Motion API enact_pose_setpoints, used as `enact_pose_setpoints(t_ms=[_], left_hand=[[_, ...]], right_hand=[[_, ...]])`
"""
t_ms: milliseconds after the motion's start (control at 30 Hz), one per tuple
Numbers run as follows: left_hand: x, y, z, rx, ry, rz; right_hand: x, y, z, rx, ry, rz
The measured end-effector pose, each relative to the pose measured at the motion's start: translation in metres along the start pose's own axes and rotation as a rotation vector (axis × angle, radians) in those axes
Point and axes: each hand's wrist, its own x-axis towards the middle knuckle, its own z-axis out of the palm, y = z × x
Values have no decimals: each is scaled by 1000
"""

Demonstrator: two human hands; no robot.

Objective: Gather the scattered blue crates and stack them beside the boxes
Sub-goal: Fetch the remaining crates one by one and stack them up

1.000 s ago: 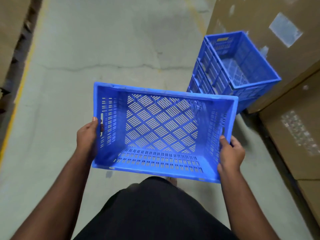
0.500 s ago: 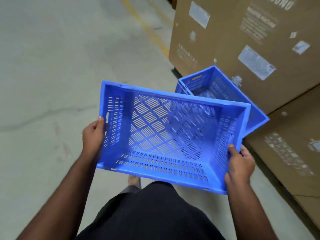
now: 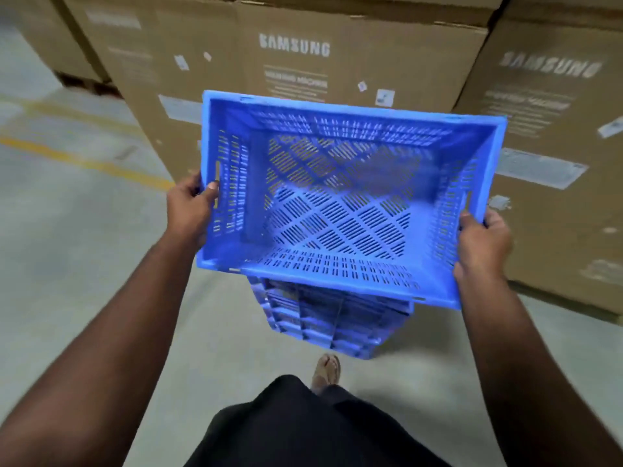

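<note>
The blue crate is held in the air by both of the person's hands, open side up and tipped a little so that its slotted floor and perforated walls face the head camera. The left hand grips the crate's left short end near the handle slot, thumb hooked over the rim onto the inner wall and the remaining fingers wrapped round the outside. The right hand grips the opposite short end lower down, its fingers curled round the outer wall and rim near the near corner. Directly below the held crate, and partly hidden by it, a stack of blue crates stands on the concrete floor; only its ribbed near side shows, and whether the held crate touches it cannot be told. Just behind the stack rises a row of tall cardboard boxes printed with the word SAMSUNG and dotted with paper labels, with another such box to the right. A yellow line runs across the floor at the left. At the bottom of the view are the person's dark clothing and one sandalled foot, close to the stack's base.
</note>
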Motion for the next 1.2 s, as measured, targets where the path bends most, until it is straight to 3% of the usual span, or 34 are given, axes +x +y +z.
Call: enact_pose_setpoints(t_ms=[267, 500, 667, 833, 967, 1067, 1200], left_hand=[[145, -36, 96, -11, -110, -69], [218, -89, 114, 175, -169, -35], [241, -80, 133, 213, -264, 53], [277, -90, 135, 286, -366, -32], [275, -93, 136, 428, -507, -71], [267, -96, 119, 604, -458, -29], [241, -102, 109, 725, -350, 195]], right_hand=[[96, 21, 57, -161, 107, 50], [155, 36, 92, -348, 90, 111], [181, 48, 99, -508, -1, 132], [193, 65, 100, -645, -90, 82], [174, 32, 109, -791, -104, 42], [147, 22, 102, -930, -178, 44], [119, 32, 98, -1013, -78, 38]])
